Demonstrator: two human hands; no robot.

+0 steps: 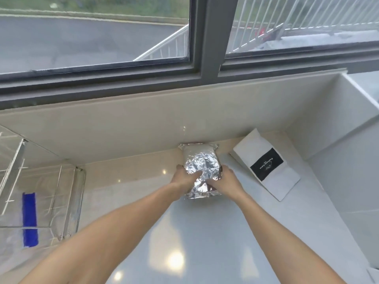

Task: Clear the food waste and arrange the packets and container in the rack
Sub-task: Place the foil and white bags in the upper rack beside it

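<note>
A crinkled silver foil packet (pixel 202 160) lies on the white counter (pixel 205 232), its far end against the back wall. My left hand (pixel 185 178) grips its left side, fingers laid over the foil. On the right side, my right hand (pixel 225 181) holds the packet's edge. A white paper pouch with a black label (pixel 266 165) lies flat to the right of the foil packet, apart from both hands. The wire rack (pixel 67 193) stands at the left edge of the counter.
A blue strip (pixel 30 219) shows at the rack's lower left. A white raised ledge (pixel 348 124) borders the counter on the right. A window with a grey frame (pixel 207 48) runs along the back wall.
</note>
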